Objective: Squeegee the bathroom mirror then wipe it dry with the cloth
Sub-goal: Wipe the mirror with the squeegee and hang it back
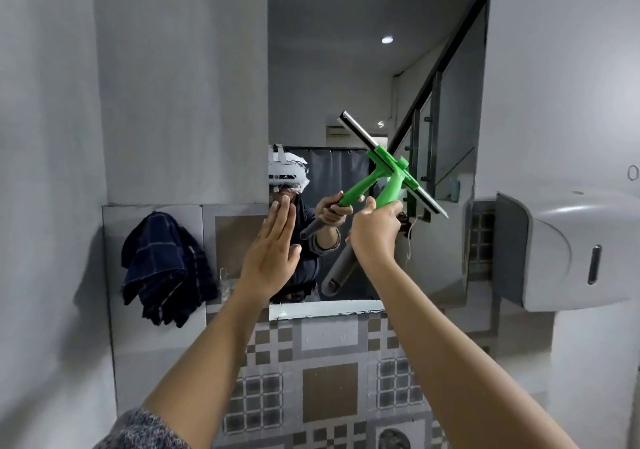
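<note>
At about nine o'clock in the view a dark blue checked cloth (166, 268) hangs bunched on the grey wall, well apart from the glass and touched by neither hand. To its three o'clock the left hand (273, 251) is raised flat, its fingers (282, 220) straight and held together, pointing to twelve o'clock, the thumb spread toward three o'clock; it holds nothing. Its palm faces the lower left corner of the mirror (329, 50), and the fingertips seem to meet their own reflection there, though whether the palm presses on the glass cannot be told. The mirror fills the upper middle of the view, from twelve o'clock down to the centre, with a patterned tiled wall (329, 389) below it at six o'clock. Just right of centre the right hand (375, 230) has its fingers curled tight round the green handle of the squeegee (391, 168). The handle's grey end (337, 272) sticks out below the wrist toward seven o'clock. The blade runs slantwise from eleven o'clock to five o'clock across the lower right part of the mirror and looks to lie against the glass, its green reflection just beside it at nine o'clock. At three o'clock in the view a grey dispenser (568, 251) is fixed to the wall beside the mirror's right edge
</note>
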Tool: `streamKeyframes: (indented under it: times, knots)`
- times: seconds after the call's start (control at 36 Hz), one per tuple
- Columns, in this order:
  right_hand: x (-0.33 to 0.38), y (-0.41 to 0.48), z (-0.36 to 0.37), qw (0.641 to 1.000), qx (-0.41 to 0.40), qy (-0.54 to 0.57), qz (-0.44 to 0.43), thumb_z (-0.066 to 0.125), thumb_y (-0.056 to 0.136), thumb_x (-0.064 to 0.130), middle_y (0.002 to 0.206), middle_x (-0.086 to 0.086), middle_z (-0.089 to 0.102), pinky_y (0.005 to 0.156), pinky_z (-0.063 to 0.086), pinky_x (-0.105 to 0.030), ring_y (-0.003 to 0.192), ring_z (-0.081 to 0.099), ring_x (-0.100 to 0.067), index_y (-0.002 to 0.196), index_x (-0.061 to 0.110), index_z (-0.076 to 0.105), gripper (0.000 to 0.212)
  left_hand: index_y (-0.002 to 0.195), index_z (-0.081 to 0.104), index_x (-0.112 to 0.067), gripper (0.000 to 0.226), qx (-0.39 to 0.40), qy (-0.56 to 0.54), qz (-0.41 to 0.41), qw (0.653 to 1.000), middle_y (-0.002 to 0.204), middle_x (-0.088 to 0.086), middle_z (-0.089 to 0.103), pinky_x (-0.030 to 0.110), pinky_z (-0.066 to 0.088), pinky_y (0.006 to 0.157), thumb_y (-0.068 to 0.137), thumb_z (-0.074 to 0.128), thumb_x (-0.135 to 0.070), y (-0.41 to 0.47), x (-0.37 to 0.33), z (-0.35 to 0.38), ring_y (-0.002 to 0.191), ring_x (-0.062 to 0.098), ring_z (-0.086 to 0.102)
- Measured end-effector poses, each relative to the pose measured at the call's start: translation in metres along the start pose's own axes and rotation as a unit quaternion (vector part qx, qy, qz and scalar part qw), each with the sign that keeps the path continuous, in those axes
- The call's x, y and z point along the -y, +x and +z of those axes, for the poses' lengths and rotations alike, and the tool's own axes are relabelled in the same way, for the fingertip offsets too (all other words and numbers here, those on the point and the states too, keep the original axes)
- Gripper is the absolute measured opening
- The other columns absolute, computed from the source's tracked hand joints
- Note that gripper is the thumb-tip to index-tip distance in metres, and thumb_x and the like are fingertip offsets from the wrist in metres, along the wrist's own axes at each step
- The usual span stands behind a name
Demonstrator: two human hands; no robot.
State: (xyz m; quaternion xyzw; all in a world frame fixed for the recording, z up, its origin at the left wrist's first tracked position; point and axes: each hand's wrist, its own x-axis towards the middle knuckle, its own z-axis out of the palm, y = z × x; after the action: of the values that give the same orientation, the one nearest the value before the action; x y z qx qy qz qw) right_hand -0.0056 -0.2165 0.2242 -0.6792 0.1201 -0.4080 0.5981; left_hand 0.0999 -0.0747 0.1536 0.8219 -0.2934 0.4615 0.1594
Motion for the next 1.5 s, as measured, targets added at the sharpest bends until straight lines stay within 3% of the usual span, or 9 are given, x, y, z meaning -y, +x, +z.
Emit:
streamKeyframes:
  times: [0.11,0.28,0.42,0.64,0.78,0.97,1.11,1.33,1.5]
  knots:
    - [0.001,-0.007,0.006,1.000,0.012,-0.012,-0.021,0.035,0.100,0.027,0.081,-0.006,0.049,0.062,0.041,-0.034,0.077,0.055,-0.026,0.097,0.013,0.027,0.017,0.147,0.009,-0.007,0.078,-0.008,-0.003,0.003,1.000,0.156,0.005,-0.001,0.026,0.051,0.087,0.088,0.058,-0.019,-0.001,-0.001,0.005,0.143,0.020,0.002]
    - [0.001,-0.018,0.013,0.997,0.039,-0.037,-0.055,0.034,0.100,0.030,0.072,0.002,0.046,0.045,0.030,-0.026,0.064,0.050,-0.015,0.107,0.009,0.033,0.022,0.146,0.012,-0.004,0.074,-0.019,-0.007,-0.012,1.000,0.156,0.004,-0.003,0.028,0.051,0.088,0.089,0.056,-0.020,-0.003,-0.004,0.010,0.143,0.020,0.001]
    - [0.000,-0.030,0.024,0.992,0.056,-0.079,-0.085,0.034,0.100,0.030,0.074,0.000,0.048,0.057,0.042,-0.034,0.076,0.058,-0.026,0.115,0.007,0.032,0.027,0.146,0.012,-0.004,0.074,-0.025,-0.030,-0.014,0.999,0.156,0.005,-0.003,0.036,0.048,0.096,0.088,0.057,-0.016,-0.005,-0.004,0.011,0.143,0.019,0.001]
    - [-0.010,-0.039,0.035,0.978,0.068,-0.157,-0.117,0.033,0.099,0.030,0.100,-0.018,0.061,0.059,0.048,-0.037,0.088,0.061,-0.034,0.127,0.007,0.028,0.037,0.146,0.010,-0.002,0.075,-0.029,-0.017,-0.024,0.999,0.156,0.008,0.000,0.038,0.021,0.115,0.089,0.056,-0.018,-0.013,0.001,0.015,0.144,0.018,-0.001]
    - [-0.021,-0.037,0.025,0.953,0.094,-0.245,-0.150,0.033,0.100,0.029,0.097,-0.018,0.064,0.051,0.044,-0.033,0.076,0.064,-0.030,0.139,0.009,0.016,0.048,0.146,0.006,-0.005,0.075,-0.029,-0.009,-0.031,0.999,0.156,0.006,-0.005,0.030,0.008,0.116,0.091,0.053,-0.021,-0.018,0.000,0.016,0.143,0.015,-0.005]
    - [-0.026,-0.025,0.000,0.894,0.075,-0.379,-0.228,0.031,0.100,0.026,0.097,-0.019,0.064,0.053,0.042,-0.034,0.079,0.066,-0.034,0.143,0.006,0.010,0.052,0.146,0.013,-0.003,0.074,-0.036,-0.017,-0.060,0.997,0.156,0.009,0.002,0.041,0.025,0.114,0.089,0.057,-0.018,-0.021,-0.007,0.018,0.144,0.019,0.001]
    - [-0.024,-0.018,-0.012,0.871,0.075,-0.412,-0.257,0.031,0.099,0.023,0.094,-0.020,0.064,0.052,0.039,-0.032,0.078,0.065,-0.035,0.142,0.005,0.013,0.050,0.146,0.008,-0.004,0.077,-0.036,-0.014,-0.084,0.996,0.156,0.009,0.001,0.037,0.014,0.116,0.089,0.056,-0.019,-0.025,-0.013,0.023,0.144,0.019,0.000]
    - [-0.020,-0.007,-0.023,0.846,0.080,-0.449,-0.276,0.035,0.098,0.017,0.098,-0.019,0.063,0.054,0.036,-0.032,0.082,0.065,-0.035,0.144,0.007,0.010,0.054,0.147,0.003,-0.006,0.078,-0.026,-0.016,-0.098,0.995,0.156,0.009,-0.003,0.040,0.015,0.116,0.090,0.056,-0.019,-0.033,-0.017,0.026,0.144,0.021,-0.001]
    - [-0.012,0.005,-0.040,0.820,0.071,-0.477,-0.310,0.037,0.095,0.013,0.093,-0.017,0.062,0.040,0.021,-0.025,0.068,0.059,-0.032,0.144,0.010,0.012,0.055,0.146,0.003,-0.005,0.079,-0.025,-0.014,-0.106,0.994,0.155,0.008,-0.004,0.039,0.014,0.116,0.090,0.056,-0.019,-0.035,-0.021,0.028,0.143,0.022,0.001]
